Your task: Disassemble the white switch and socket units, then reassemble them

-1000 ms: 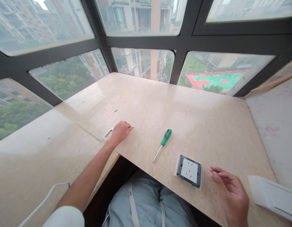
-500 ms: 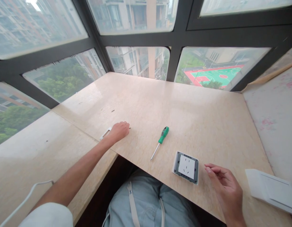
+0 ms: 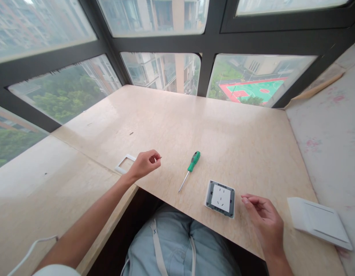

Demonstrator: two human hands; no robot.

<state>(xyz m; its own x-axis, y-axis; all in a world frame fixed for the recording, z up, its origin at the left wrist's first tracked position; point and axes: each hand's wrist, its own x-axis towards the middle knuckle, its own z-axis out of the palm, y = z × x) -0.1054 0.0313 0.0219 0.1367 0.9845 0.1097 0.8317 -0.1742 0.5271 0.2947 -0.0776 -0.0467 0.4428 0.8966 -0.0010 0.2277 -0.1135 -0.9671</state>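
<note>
My left hand (image 3: 145,164) is raised off the counter, thumb and forefinger pinched on a small dark screw (image 3: 161,157). Partly behind that wrist lies a white rectangular frame (image 3: 120,166). A screwdriver (image 3: 192,164) with a green handle rests between my two hands, its tip towards me. Beside my right hand (image 3: 263,214) is a wall socket (image 3: 220,197) with a white face and grey surround, lying face up. The right thumb and forefinger are pressed together near its right edge without touching it; whatever may be between them is too small to make out.
Another small dark screw (image 3: 131,133) lies farther back on the counter (image 3: 166,115). At the right, a white switch panel (image 3: 324,222) sits by the wall. A white cable (image 3: 33,247) runs at the lower left. Dark window frames (image 3: 160,44) border the back.
My left hand has lifted from the counter with the screw pinched in it, uncovering more of the white frame. The view has shifted slightly; the right hand keeps its pose.
</note>
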